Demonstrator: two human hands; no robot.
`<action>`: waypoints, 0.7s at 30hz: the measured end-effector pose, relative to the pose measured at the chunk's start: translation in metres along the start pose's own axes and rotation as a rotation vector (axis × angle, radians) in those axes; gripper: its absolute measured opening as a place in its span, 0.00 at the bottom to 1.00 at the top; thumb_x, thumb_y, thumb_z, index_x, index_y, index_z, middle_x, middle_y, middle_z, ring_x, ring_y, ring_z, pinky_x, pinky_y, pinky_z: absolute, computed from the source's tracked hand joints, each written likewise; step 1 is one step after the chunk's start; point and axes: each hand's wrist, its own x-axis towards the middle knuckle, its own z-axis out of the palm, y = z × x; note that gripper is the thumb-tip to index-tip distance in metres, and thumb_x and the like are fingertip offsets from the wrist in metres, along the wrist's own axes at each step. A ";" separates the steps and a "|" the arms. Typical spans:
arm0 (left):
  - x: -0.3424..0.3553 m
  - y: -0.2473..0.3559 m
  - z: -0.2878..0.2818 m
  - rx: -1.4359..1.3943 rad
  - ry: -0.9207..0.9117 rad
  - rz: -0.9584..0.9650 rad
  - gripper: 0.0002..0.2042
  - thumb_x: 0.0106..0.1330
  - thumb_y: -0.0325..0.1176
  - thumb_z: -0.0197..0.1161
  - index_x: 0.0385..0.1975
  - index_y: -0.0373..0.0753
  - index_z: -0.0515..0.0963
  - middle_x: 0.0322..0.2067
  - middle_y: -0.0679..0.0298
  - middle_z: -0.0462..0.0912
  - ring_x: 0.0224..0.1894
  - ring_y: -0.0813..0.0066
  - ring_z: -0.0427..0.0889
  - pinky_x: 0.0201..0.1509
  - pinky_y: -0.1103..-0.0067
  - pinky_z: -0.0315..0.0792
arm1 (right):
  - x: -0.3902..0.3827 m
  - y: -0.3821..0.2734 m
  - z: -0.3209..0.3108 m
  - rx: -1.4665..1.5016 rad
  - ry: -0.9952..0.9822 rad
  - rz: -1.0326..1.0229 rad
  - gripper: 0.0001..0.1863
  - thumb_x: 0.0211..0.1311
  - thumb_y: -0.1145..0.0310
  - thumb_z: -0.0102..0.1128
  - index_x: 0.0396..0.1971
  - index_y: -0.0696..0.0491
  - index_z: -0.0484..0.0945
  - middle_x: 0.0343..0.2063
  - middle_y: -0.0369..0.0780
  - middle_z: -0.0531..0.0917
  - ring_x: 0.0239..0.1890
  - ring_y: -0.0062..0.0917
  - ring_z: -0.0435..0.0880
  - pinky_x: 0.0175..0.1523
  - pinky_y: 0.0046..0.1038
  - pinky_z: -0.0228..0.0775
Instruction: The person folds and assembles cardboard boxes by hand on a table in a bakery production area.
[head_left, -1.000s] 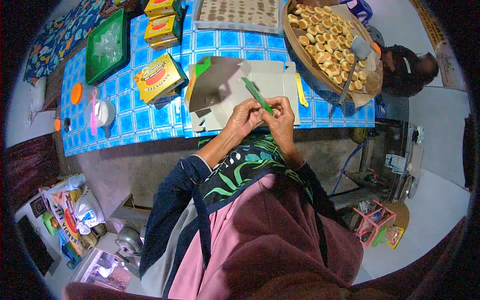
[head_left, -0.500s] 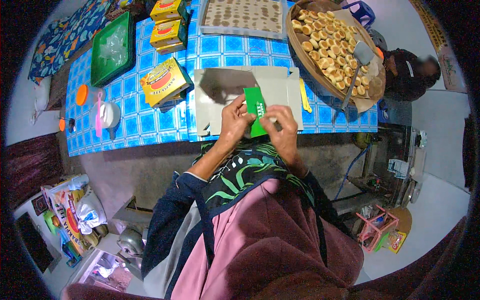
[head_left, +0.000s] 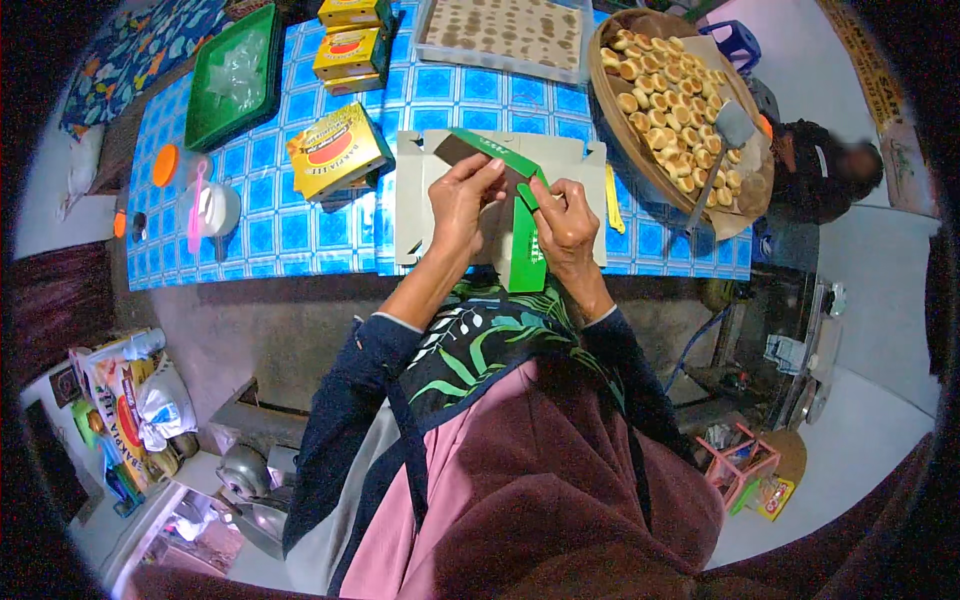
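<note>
A green card strip [head_left: 527,255], bent at an angle with a grey-brown inner face showing, is held in both hands above the table's front edge. My left hand [head_left: 456,212] pinches its upper-left arm between thumb and fingers. Around the corner where it bends, my right hand [head_left: 567,232] is closed on the strip's right side. Beneath them lies a flat, unfolded grey cardboard box blank [head_left: 590,150], partly covered by my hands. Just left of the blank stands a yellow printed box [head_left: 335,155].
On the blue checked tablecloth [head_left: 270,235] are stacked yellow boxes [head_left: 350,55], green trays [head_left: 230,85], a white-filled tub [head_left: 216,210] and a paper-lined plastic tray [head_left: 505,30]. At right, a round woven tray [head_left: 603,85] holds small round pastries [head_left: 655,115] and a spatula [head_left: 733,125]. A person [head_left: 820,165] sits beyond.
The green card was a narrow upright piece between my fingers; now it is spread into an angled shape. My left hand has moved up along it, and the view has shifted slightly.
</note>
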 end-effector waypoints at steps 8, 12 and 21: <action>0.022 -0.013 -0.002 -0.090 0.074 -0.073 0.02 0.52 0.20 0.60 0.23 0.31 0.74 0.21 0.60 0.77 0.20 0.75 0.77 0.22 0.86 0.72 | -0.006 0.014 0.001 0.107 0.077 0.030 0.23 0.40 0.84 0.60 0.42 0.52 0.80 0.30 0.41 0.73 0.23 0.26 0.75 0.24 0.25 0.68; 0.035 -0.039 -0.019 -0.225 0.093 -0.297 0.03 0.52 0.21 0.59 0.22 0.32 0.71 0.20 0.59 0.76 0.20 0.72 0.77 0.22 0.84 0.75 | -0.005 0.013 0.001 0.229 0.110 0.042 0.22 0.41 0.84 0.62 0.41 0.52 0.80 0.29 0.40 0.72 0.23 0.26 0.75 0.24 0.25 0.68; 0.016 -0.048 0.002 -0.054 -0.027 -0.049 0.02 0.51 0.19 0.61 0.23 0.33 0.78 0.22 0.66 0.78 0.21 0.82 0.74 0.25 0.85 0.70 | 0.008 0.000 0.000 -0.018 -0.015 0.078 0.11 0.45 0.80 0.59 0.32 0.60 0.78 0.23 0.42 0.71 0.24 0.33 0.77 0.25 0.32 0.69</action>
